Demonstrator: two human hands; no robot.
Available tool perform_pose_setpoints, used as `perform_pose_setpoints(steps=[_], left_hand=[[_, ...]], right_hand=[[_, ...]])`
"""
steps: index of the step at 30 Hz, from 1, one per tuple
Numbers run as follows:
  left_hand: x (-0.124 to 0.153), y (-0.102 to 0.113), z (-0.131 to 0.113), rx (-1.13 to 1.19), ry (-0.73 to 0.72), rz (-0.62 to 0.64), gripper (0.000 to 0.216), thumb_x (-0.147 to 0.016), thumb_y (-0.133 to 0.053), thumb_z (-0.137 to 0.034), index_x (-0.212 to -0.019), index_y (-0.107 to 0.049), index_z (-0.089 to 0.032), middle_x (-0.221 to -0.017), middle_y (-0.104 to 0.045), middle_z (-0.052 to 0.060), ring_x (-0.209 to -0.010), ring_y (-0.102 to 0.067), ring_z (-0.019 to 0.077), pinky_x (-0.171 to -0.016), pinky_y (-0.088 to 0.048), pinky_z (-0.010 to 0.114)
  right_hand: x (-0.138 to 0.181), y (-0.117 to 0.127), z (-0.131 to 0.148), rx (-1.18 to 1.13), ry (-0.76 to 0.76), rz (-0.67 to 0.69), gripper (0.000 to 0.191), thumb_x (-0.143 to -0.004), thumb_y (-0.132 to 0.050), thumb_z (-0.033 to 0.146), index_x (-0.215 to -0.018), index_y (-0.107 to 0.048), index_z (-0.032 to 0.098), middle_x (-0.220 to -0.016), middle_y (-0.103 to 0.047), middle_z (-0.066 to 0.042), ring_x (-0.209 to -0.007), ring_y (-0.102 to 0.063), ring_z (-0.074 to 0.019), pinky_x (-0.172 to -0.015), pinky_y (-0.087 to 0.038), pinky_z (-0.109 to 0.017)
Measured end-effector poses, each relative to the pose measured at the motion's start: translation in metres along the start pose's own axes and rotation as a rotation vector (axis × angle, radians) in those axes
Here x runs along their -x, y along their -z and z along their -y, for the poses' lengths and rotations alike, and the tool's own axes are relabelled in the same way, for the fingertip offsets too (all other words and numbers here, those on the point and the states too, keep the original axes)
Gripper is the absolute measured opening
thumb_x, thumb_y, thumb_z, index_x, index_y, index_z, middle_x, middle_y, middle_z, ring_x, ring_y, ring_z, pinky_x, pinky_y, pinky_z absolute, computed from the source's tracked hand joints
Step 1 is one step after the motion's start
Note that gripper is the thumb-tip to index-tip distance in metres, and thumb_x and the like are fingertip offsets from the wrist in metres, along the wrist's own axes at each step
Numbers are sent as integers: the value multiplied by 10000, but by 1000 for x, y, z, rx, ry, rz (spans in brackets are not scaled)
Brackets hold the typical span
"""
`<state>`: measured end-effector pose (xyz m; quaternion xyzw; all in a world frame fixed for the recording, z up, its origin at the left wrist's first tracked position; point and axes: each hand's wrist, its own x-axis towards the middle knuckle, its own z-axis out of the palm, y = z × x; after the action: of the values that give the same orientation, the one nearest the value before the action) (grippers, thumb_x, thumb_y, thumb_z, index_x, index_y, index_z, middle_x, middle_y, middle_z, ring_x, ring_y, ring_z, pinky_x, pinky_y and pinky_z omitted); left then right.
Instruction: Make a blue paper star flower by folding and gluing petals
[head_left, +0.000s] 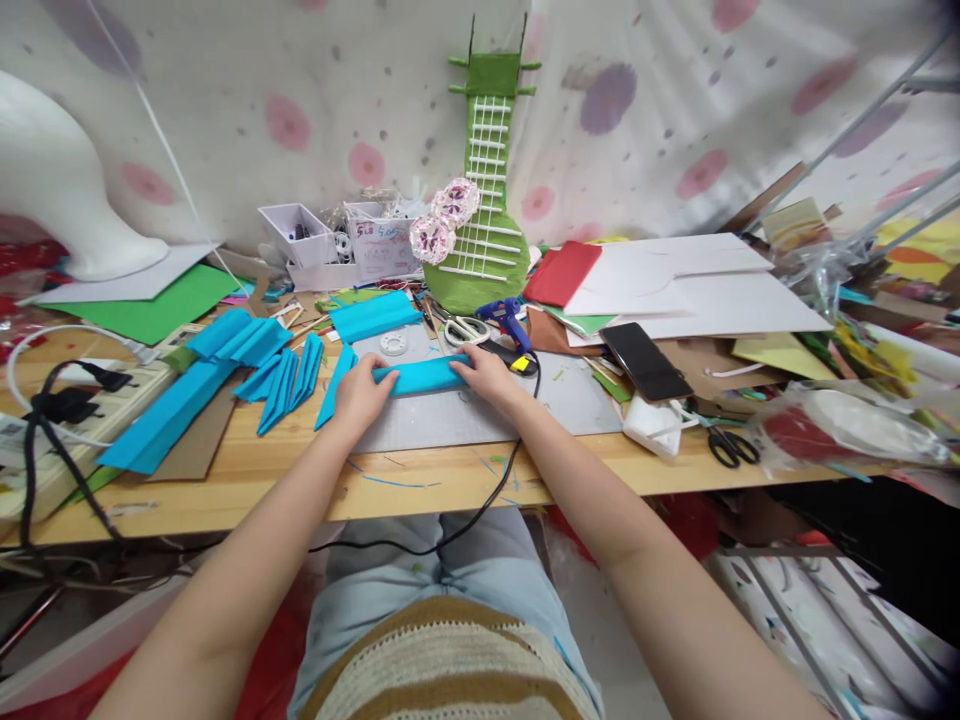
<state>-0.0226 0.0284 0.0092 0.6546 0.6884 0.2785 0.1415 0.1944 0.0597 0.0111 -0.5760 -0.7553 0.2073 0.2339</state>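
A folded blue paper strip [421, 376] lies across a grey cutting mat [480, 410] on the wooden table. My left hand [363, 394] presses on its left end with fingers curled over the paper. My right hand [489, 374] holds down its right end, fingers closed on the fold. Several more pleated blue paper pieces [283, 376] lie to the left of my hands, with a longer folded blue piece [169, 414] further left.
A green cardboard guitar [484, 200] stands at the back with paper flowers. A blue glue gun [508, 322], scissors [465, 330], a phone [645, 362], black scissors [730, 446], white and red sheets [675, 290] and a power strip [82, 420] crowd the table.
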Motion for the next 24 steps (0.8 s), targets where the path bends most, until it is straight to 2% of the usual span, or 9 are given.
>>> perform_pose_setpoints(steps=[3, 6, 8, 10, 12, 15, 19, 24], left_hand=[[4, -7, -5, -40, -9, -127, 390, -774, -567, -290, -1123, -490, -134, -1120, -585, 132, -1027, -573, 244, -854, -458, 357], [13, -13, -11, -169, -181, -227, 423, -794, -525, -241, -1195, -478, -114, -1284, -471, 183, -1196, -465, 282, -988, -381, 422], [17, -18, -14, -239, -366, -159, 371, -841, -445, -228, -1195, -511, -138, -1334, -454, 155, -1268, -397, 270, -1062, -305, 436], [21, -24, -15, -268, -525, 2, 383, -881, -378, -247, -1228, -508, -152, -1358, -463, 118, -1301, -366, 238, -1091, -279, 412], [23, -29, -13, -298, -598, 144, 432, -904, -344, -303, -1290, -465, -151, -1390, -442, 100, -1325, -337, 222, -1104, -262, 403], [25, -33, -9, -357, -616, 228, 507, -919, -308, -383, -1353, -397, -138, -1429, -389, 96, -1352, -288, 223, -1128, -198, 424], [27, -31, -9, -394, -626, 236, 530, -921, -297, -419, -1361, -394, -140, -1441, -366, 92, -1368, -251, 223, -1140, -140, 437], [29, -30, -12, -399, -587, 250, 520, -915, -321, -418, -1337, -432, -135, -1425, -389, 104, -1348, -295, 236, -1127, -191, 436]], right_hand=[[1, -13, 9, 93, -113, -65, 321, -859, -492, 330, -1141, -527, 182, -1004, -659, -97, -902, -607, -222, -772, -419, -299], [5, -24, 17, 212, -133, -72, 388, -879, -451, 346, -1229, -437, 179, -1041, -656, -107, -934, -617, -236, -788, -432, -321], [8, -28, 19, 278, -127, -64, 429, -883, -441, 342, -1270, -383, 165, -1074, -647, -122, -952, -618, -244, -789, -438, -326], [9, -30, 19, 318, -115, -63, 444, -890, -427, 331, -1288, -354, 149, -1101, -637, -138, -965, -616, -246, -787, -443, -322], [10, -32, 19, 338, -103, -71, 445, -898, -412, 327, -1295, -339, 142, -1113, -631, -142, -966, -616, -242, -784, -446, -316], [9, -33, 18, 359, -96, -81, 433, -908, -387, 316, -1299, -332, 139, -1138, -615, -147, -978, -609, -238, -789, -449, -315], [7, -34, 19, 390, -117, -84, 407, -918, -345, 285, -1298, -337, 138, -1185, -582, -158, -1006, -596, -234, -802, -454, -322], [5, -34, 20, 390, -130, -82, 391, -920, -333, 283, -1285, -345, 143, -1184, -581, -154, -1005, -597, -235, -800, -463, -331]])
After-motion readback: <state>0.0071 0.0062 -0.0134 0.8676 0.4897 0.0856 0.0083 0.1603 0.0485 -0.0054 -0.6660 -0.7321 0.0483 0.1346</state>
